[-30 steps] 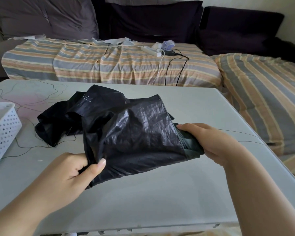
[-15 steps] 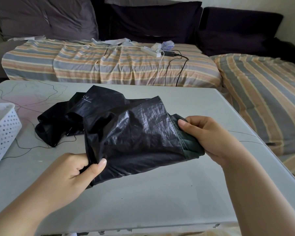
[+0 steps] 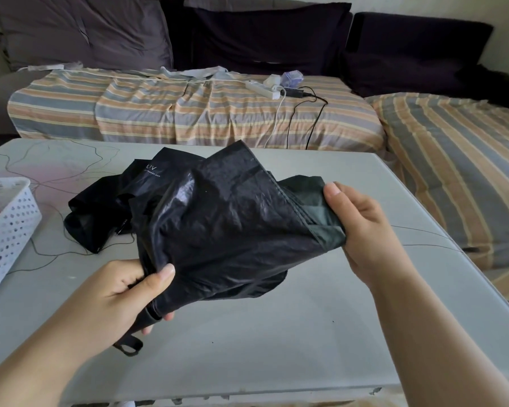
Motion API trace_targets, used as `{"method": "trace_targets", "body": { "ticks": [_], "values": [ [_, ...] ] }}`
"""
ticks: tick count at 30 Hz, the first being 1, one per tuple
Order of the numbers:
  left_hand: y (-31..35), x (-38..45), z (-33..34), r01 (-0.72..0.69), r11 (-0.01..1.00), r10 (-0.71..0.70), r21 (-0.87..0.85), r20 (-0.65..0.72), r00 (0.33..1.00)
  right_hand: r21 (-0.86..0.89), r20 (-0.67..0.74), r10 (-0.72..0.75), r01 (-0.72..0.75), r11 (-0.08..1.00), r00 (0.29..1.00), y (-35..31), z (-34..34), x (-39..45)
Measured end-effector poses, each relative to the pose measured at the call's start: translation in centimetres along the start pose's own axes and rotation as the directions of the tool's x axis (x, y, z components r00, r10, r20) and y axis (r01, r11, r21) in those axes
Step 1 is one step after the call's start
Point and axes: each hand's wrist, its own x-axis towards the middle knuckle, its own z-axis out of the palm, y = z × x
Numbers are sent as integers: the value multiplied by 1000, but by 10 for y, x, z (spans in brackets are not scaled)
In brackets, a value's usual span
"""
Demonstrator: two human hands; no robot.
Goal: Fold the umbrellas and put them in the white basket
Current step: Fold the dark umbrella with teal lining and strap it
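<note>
A black umbrella (image 3: 218, 218) with crumpled shiny cloth and a small white "UV" print lies half lifted over the grey table (image 3: 276, 342). My left hand (image 3: 121, 295) grips its handle end, thumb on the cloth, with a black wrist loop hanging below. My right hand (image 3: 356, 227) pinches the cloth's right edge, where a green lining shows. The white basket (image 3: 9, 230) with round holes stands at the table's left edge; something pink lies inside it.
A sofa with a striped cover (image 3: 188, 113) runs behind the table, dark cushions (image 3: 262, 33) against its back. A white power strip (image 3: 262, 89) with cables lies on it. A second striped seat (image 3: 459, 160) is at the right.
My right hand has lifted and pulled the cloth's right edge upward, spreading the panel. A fold of cloth now rises higher at the far side. My left hand keeps its grip.
</note>
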Motion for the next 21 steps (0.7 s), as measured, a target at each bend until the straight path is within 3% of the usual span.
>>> {"method": "trace_targets", "body": {
  "ticks": [4,6,8,10,12,16,21],
  "values": [
    [-1,3,4,45,999,-45,11,0,999,-135,-219,133,-165,977,967,7,4,5],
    [-1,6,5,79,997,-79,-15,-17,997,-30,-364,284,-316,948,887,7,4,4],
    [1,9,7,102,992,-107,-71,-62,992,113,-270,432,-417,902,860,1,4,0],
    [3,12,11,107,985,-117,-134,-70,991,98,7,497,-495,863,868,0,16,-10],
    [7,12,18,117,978,-124,-173,-31,992,156,116,453,-466,871,884,1,38,-16],
    [16,11,32,122,959,-113,-255,49,992,451,-24,322,-278,848,946,-7,57,-9],
    [22,5,45,102,968,-80,-228,105,991,591,-215,357,-170,789,909,-14,54,-2]
  ]
}}
